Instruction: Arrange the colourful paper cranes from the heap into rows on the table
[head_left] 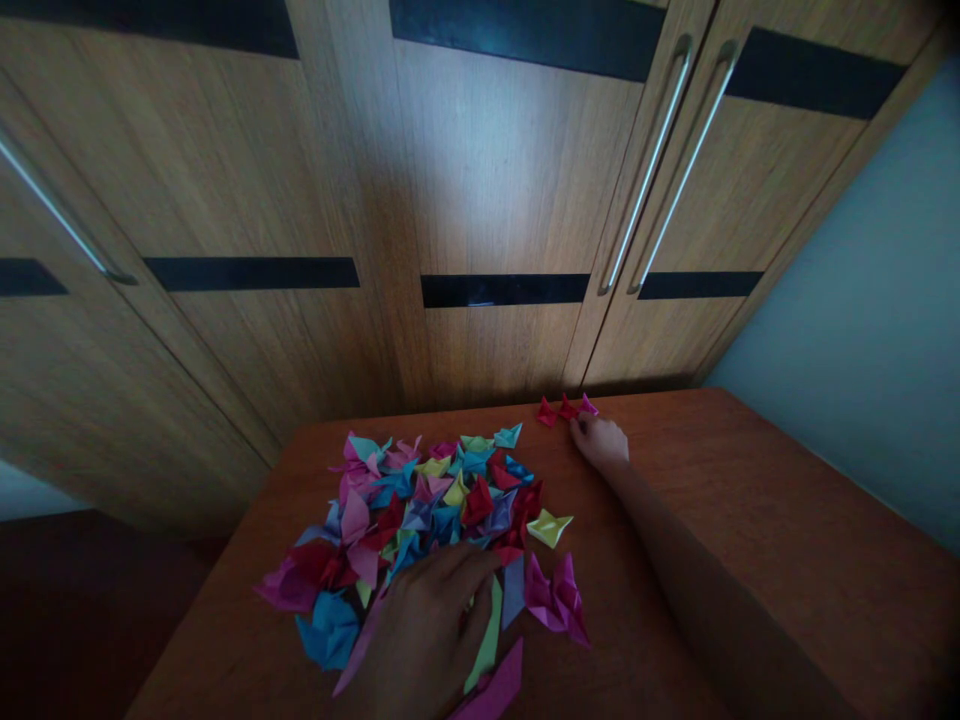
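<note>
A heap of folded paper pieces in pink, blue, red, yellow, green and purple (446, 490) lies on the left half of the table. Over the near side of the heap is my left hand (431, 620), its thumb and index finger bent together at a small red piece (508, 553). At the table's far edge, my right hand (600, 440) has its fingers closed beside a short row of small pieces, two red (547, 411) and one magenta (588, 404). Whether its fingertips hold anything is hidden.
The reddish-brown wooden table (720, 480) ends against a wooden wardrobe (487, 180) with dark bands and metal handles (649, 165). A pale wall (862, 340) stands to the right. Loose yellow (550, 528) and magenta (556, 597) pieces lie at the heap's right side.
</note>
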